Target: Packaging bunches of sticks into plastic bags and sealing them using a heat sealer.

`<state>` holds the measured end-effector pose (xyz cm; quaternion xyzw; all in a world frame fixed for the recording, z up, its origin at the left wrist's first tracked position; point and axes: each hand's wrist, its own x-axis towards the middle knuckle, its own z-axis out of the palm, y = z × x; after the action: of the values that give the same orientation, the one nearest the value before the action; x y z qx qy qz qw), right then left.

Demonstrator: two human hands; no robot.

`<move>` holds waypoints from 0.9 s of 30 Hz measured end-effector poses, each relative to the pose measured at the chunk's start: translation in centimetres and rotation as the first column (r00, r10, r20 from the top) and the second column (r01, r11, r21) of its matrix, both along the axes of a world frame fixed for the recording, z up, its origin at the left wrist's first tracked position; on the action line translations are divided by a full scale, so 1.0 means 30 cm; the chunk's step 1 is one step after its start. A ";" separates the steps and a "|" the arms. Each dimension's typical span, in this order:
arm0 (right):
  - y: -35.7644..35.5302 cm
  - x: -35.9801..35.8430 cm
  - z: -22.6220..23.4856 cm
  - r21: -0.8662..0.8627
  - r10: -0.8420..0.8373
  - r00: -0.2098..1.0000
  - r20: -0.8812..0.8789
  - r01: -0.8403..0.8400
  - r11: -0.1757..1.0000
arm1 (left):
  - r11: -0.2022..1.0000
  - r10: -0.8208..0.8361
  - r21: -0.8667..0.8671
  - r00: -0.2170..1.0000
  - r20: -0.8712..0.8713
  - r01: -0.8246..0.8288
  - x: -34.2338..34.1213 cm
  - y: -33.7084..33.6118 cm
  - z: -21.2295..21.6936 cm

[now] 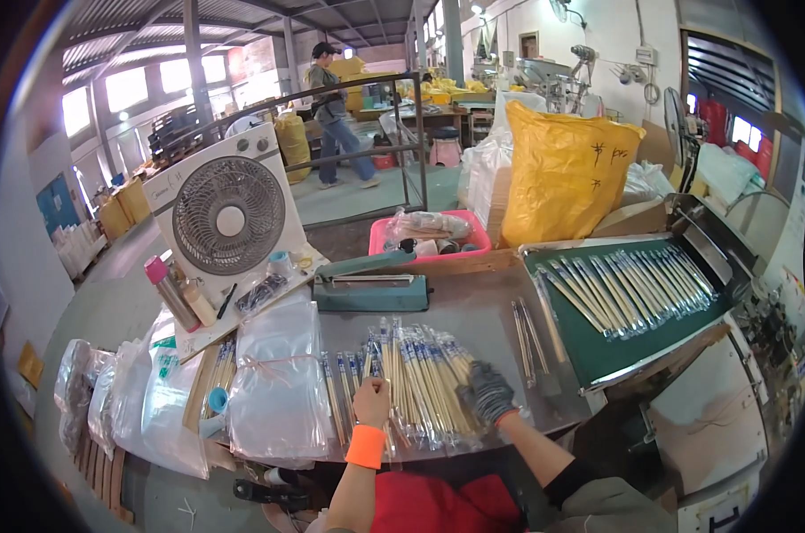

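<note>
A broad pile of chopsticks, pale and sleeved in clear wrappers with blue print, lies on the grey table before me. My left hand, bare with an orange wristband, is closed at the pile's left part. Its fingers pinch wrapped chopsticks, whose near ends it partly hides. On the pile's right edge rests my right hand in a grey knitted glove, fingers stretched out and apart. Further right, a few wrapped chopsticks lie separately. A row of them covers part of a green belt.
Clear plastic bags are stacked left of the pile. Behind it stand a teal bag sealer, a pink basket and a big yellow sack. A fan and a flask stand left. Beyond the railing walks a person.
</note>
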<state>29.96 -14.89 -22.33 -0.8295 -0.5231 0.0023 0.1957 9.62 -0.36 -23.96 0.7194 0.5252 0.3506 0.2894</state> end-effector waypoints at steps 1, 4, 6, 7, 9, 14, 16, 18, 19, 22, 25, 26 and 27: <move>0.009 -0.028 -0.005 -0.003 0.003 1.000 -0.004 -0.003 1.000 | 0.999 0.036 -0.036 0.994 0.101 -0.032 -0.011 0.008 -0.021; -0.005 -0.079 -0.001 0.075 -0.078 0.997 -0.013 0.079 0.994 | 0.996 -0.018 -0.080 0.969 0.246 0.039 -0.056 0.048 -0.041; -0.005 -0.088 -0.012 0.108 -0.071 0.997 0.013 0.069 0.992 | 0.984 -0.027 -0.145 0.887 0.460 0.106 -0.084 0.078 -0.041; -0.005 -0.096 -0.016 0.141 -0.064 0.997 0.039 0.058 0.988 | 0.984 -0.024 -0.143 0.886 0.463 0.102 -0.106 0.075 -0.049; -0.020 -0.070 -0.029 0.113 -0.082 0.996 0.017 0.080 0.990 | 0.852 0.040 -0.406 0.730 0.682 0.332 -0.088 0.008 0.100; -0.023 -0.077 -0.062 0.181 -0.052 0.996 0.078 0.038 0.983 | 0.891 0.186 -0.423 0.720 0.669 0.163 -0.134 -0.011 0.092; -0.016 -0.093 -0.058 0.218 -0.054 0.995 0.080 0.035 0.975 | 0.913 0.186 -0.377 0.664 0.724 0.155 -0.152 0.007 0.048; -0.021 -0.087 -0.056 0.232 -0.051 0.995 0.082 0.031 0.972 | 0.929 0.175 -0.334 0.608 0.774 0.157 -0.163 0.006 0.047; -0.025 -0.088 -0.055 0.250 -0.045 0.995 0.086 0.022 0.968 | 0.909 0.208 -0.380 0.602 0.771 0.171 -0.178 0.005 0.047; -0.027 -0.069 -0.072 0.251 -0.062 0.994 0.092 0.037 0.967 | 0.878 0.240 -0.431 0.590 0.771 0.207 -0.190 -0.013 0.072; -0.026 -0.072 -0.068 0.226 -0.078 0.993 0.083 0.058 0.972 | 0.877 0.211 -0.419 0.592 0.778 0.237 -0.224 -0.013 0.055; -0.027 -0.080 -0.060 0.225 -0.077 0.994 0.082 0.057 0.973 | 0.881 0.178 -0.400 0.604 0.776 0.254 -0.248 -0.010 0.040; -0.027 -0.092 -0.044 0.223 -0.068 0.996 0.066 0.051 0.973 | 0.882 0.181 -0.400 0.605 0.775 0.249 -0.272 0.000 0.016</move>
<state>27.22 -15.70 -23.66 -0.8173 -0.5019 -0.0923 0.2675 1.45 -0.37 -23.49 0.4050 0.3951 0.4889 0.6639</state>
